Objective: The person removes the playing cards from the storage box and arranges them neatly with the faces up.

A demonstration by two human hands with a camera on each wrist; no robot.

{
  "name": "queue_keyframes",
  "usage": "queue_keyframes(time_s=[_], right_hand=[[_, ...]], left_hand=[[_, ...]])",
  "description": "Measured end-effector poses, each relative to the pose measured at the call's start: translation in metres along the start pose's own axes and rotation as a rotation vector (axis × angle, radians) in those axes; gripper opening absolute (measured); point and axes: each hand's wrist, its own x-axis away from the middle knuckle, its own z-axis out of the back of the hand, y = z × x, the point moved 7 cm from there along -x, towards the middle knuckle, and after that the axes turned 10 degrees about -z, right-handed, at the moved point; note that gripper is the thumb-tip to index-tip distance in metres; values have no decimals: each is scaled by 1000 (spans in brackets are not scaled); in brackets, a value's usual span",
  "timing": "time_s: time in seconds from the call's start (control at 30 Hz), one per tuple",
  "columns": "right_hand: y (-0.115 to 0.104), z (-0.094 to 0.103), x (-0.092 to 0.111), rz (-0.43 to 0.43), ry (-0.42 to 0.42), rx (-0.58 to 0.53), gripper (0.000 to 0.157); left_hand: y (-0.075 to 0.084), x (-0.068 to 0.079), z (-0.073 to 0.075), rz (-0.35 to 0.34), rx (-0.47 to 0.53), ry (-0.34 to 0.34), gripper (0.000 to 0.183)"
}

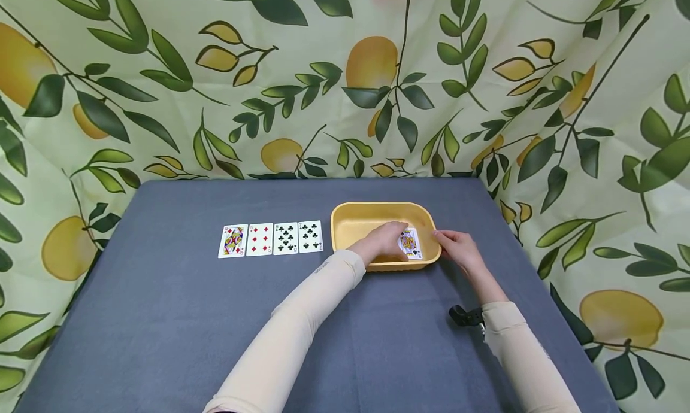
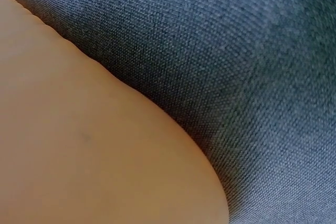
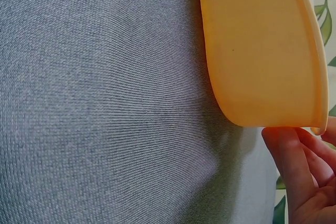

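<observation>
My left hand reaches into a yellow plastic tray and holds a face playing card at its left side, fingertips at the top edge and thumb near the bottom. Part of the card is hidden under the hand. With my right hand I pinch the tray's right end; in the right wrist view, fingertips press its outer wall from below near the rim. The left wrist view has a close, smooth yellow-tan tray wall above the cloth, and the left hand is out of it.
Left of the tray, a row of face-up cards lies on the blue-grey tablecloth: a face card, a red diamonds card and two clubs cards. A leaf-and-fruit patterned curtain surrounds the table. A black strap hangs at the right wrist.
</observation>
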Motion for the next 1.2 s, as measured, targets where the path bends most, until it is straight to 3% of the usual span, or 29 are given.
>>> queue_keyframes(time_s=[0.3, 0.43, 0.6, 0.67, 0.87, 1.07, 1.2], right_hand=[[-2, -2, 1, 0, 1, -2, 51], [-3, -2, 1, 7, 1, 4, 53], [-3, -2, 2, -5, 7, 36, 54], [-3, -2, 2, -12, 9, 40, 55], [-3, 0, 3, -18, 1, 62, 56], [-3, 2, 4, -35, 9, 97, 58], [-4, -1, 4, -32, 6, 110, 58]], left_hand=[[-4, 3, 3, -2, 60, 50, 89], [-11, 3, 3, -33, 111, 95, 91], [-13, 16, 18, -59, 123, 107, 93], [-9, 28, 32, -52, 130, 97, 90], [-20, 66, 70, -51, 155, 146, 88], [-39, 109, 95, -23, 163, 190, 89], [-58, 147, 110, 12, 166, 231, 90]])
